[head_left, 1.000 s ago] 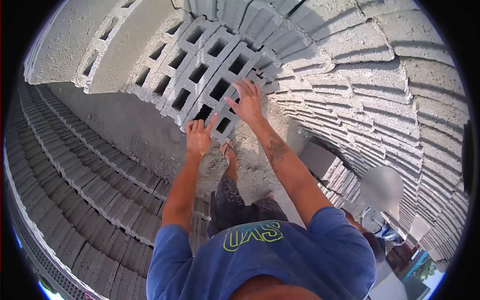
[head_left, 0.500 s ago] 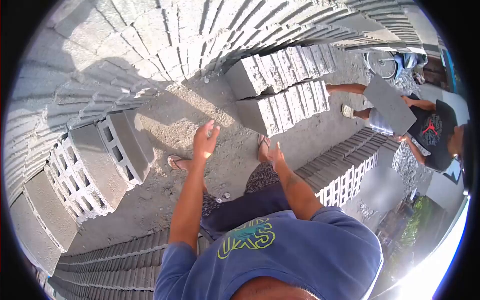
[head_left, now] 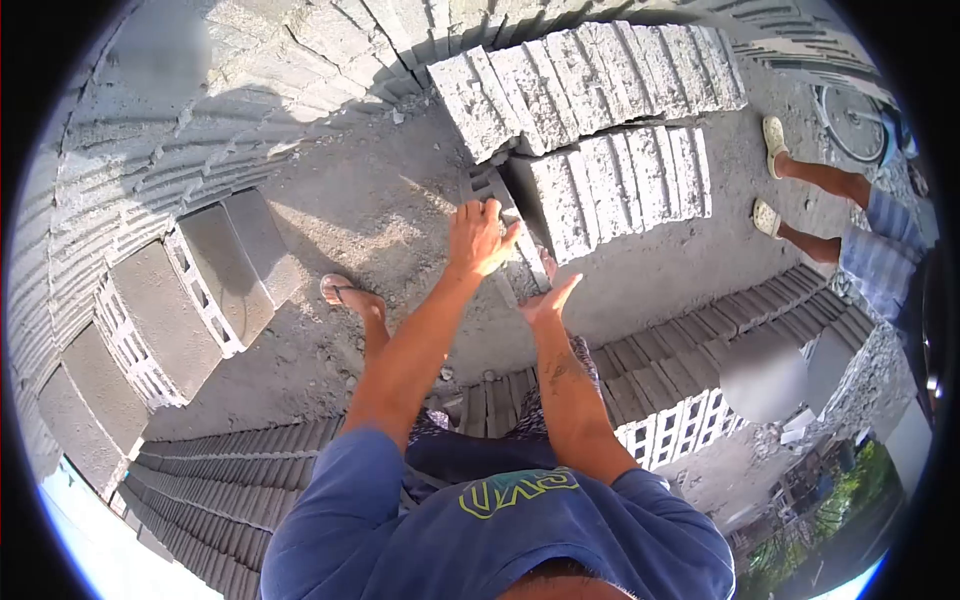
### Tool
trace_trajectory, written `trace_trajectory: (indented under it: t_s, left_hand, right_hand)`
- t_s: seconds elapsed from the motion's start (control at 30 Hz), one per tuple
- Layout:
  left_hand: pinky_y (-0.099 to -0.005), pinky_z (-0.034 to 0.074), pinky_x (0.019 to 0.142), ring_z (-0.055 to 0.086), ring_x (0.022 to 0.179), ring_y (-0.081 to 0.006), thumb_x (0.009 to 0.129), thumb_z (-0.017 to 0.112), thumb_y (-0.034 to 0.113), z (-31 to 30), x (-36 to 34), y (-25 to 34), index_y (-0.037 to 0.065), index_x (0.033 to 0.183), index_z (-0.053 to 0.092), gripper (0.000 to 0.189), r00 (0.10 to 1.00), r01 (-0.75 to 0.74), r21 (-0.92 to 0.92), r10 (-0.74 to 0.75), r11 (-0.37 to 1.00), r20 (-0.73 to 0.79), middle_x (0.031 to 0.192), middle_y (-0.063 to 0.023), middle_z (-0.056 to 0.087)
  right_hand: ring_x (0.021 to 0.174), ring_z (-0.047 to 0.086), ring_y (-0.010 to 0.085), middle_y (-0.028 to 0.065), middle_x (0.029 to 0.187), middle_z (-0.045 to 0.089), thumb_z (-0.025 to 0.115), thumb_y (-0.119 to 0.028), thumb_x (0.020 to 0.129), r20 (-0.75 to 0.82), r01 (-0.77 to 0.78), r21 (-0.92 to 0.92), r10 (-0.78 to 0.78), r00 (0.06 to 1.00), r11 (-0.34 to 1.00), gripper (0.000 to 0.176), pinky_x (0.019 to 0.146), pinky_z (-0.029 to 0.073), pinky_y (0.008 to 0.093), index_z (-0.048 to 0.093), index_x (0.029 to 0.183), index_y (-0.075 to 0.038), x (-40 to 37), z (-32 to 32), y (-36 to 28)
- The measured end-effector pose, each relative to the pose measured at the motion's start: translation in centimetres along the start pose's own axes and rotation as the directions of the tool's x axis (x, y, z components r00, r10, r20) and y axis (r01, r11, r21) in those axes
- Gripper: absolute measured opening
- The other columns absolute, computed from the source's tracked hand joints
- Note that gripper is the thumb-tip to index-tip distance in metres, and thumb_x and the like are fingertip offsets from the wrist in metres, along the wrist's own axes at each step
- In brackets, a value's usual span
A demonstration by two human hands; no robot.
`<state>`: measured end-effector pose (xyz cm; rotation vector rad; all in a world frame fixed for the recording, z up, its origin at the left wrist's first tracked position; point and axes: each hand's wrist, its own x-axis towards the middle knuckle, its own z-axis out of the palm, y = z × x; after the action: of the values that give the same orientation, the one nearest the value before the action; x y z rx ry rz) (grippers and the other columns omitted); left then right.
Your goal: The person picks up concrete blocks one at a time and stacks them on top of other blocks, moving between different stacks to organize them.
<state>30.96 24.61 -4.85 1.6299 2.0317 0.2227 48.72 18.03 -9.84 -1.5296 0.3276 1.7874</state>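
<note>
A grey hollow concrete block (head_left: 522, 272) leans away from the front end of the nearer block row, with holes showing at its far end. My left hand (head_left: 483, 238) is closed over the block's upper edge, fingers curled around it. At the block's near end, my right hand (head_left: 548, 300) presses against it with the thumb stretched out; its other fingers are partly hidden. Directly beside the held block stands the nearer row of blocks (head_left: 625, 185), and behind that runs a second row (head_left: 600, 85).
Stacked blocks form a wall (head_left: 250, 60) at the far side. More hollow blocks (head_left: 165, 320) stand at left, and low stacks (head_left: 240, 500) lie behind my legs. A person's legs (head_left: 825, 175) are at right, near a bicycle wheel (head_left: 850, 125). Gritty ground (head_left: 350, 220) lies between.
My hands have gone from holding nothing to gripping a block at the row's end, which now tilts away from it. The other person, earlier carrying a block, shows mostly as legs.
</note>
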Motion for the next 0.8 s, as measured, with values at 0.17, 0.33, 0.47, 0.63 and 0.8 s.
trace_trajectory:
  t_s: [0.17,0.33,0.47,0.63,0.8]
  left_hand:
    - [-0.0447,0.040,0.092,0.057,0.101,-0.0374,0.072,0.068,0.054,2.2,-6.3,-0.1,0.009,0.138,0.036,0.086,0.903,0.378,0.026,-0.375,0.925,0.210,0.105,-0.0202,0.061]
    - [-0.0547,0.030,0.102,0.051,0.118,-0.0363,0.071,0.069,0.046,2.2,-8.7,-7.4,0.014,0.149,0.019,0.099,0.670,0.720,-0.190,-0.597,0.667,0.440,0.124,-0.0245,0.055]
    - [-0.0656,0.027,0.096,0.057,0.114,-0.0329,0.076,0.056,0.038,2.5,-10.3,-9.5,0.005,0.149,0.012,0.092,0.693,0.668,-0.171,-0.520,0.725,0.500,0.128,-0.0217,0.055]
    - [-0.0670,0.023,0.094,0.061,0.102,-0.0395,0.072,0.060,0.028,-5.0,-13.2,-7.7,0.005,0.142,0.028,0.080,0.692,0.666,-0.169,-0.517,0.727,0.504,0.108,-0.0237,0.064]
    - [-0.0535,0.032,0.082,0.065,0.086,-0.0337,0.068,0.061,0.026,-18.1,-22.4,-11.9,0.005,0.131,0.045,0.068,0.907,0.373,-0.157,-0.325,0.914,0.266,0.088,-0.0185,0.067]
  right_hand:
    - [0.131,0.037,0.0333,0.0101,0.145,0.037,0.030,-0.061,0.090,0.154,-0.273,-0.109,0.287,0.946,0.956,0.074,0.104,0.033,0.0523,0.032,0.144,-0.011,0.0,-6.0,4.5]
    - [0.130,0.038,0.0329,0.0124,0.143,0.037,0.042,-0.051,0.093,-0.133,-0.187,-0.377,0.147,0.980,0.907,0.065,0.102,0.034,0.0538,0.034,0.143,-0.011,2.6,-6.3,7.8]
    - [0.126,0.042,0.0318,0.0149,0.140,0.042,0.045,-0.047,0.094,-0.374,-0.303,-0.696,0.032,0.927,0.651,0.062,0.102,0.036,0.0471,0.039,0.140,-0.006,-2.9,1.7,6.1]
    - [0.117,0.052,0.0327,0.0204,0.123,0.057,0.048,-0.046,0.094,0.355,0.416,-0.900,-0.334,0.873,0.130,0.061,0.101,0.038,0.0379,0.048,0.130,0.003,-9.1,8.6,4.8]
    - [0.120,0.049,0.0400,0.0240,0.125,0.055,0.051,-0.045,0.091,0.785,0.777,-0.579,0.089,0.613,-0.249,0.062,0.101,0.038,0.0400,0.049,0.129,0.003,-13.0,22.7,14.1]
